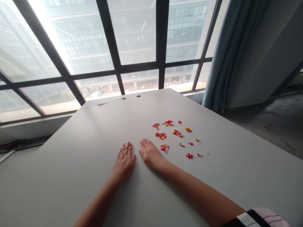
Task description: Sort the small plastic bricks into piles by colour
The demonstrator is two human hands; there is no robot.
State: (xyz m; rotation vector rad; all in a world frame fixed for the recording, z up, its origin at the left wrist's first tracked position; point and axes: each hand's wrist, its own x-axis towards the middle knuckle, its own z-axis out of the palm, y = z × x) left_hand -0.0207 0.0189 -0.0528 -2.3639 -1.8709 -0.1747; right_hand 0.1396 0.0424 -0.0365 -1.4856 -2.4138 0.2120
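Note:
My left hand lies flat, palm down, on the grey table, fingers stretched out and holding nothing. My right hand rests flat beside it, a small gap between them, also holding nothing. Just right of my right hand lies a scatter of small red, orange and yellow pieces in little heaps: the nearest heap is a few centimetres from my fingers, another heap sits just beyond it, and a yellow-orange piece lies farther right. No hand touches any of them.
A big window with dark frames stands behind the table's far edge. A blue-grey curtain hangs at the right. Two small round holes mark the tabletop near its far edge. Grey floor lies right of the table.

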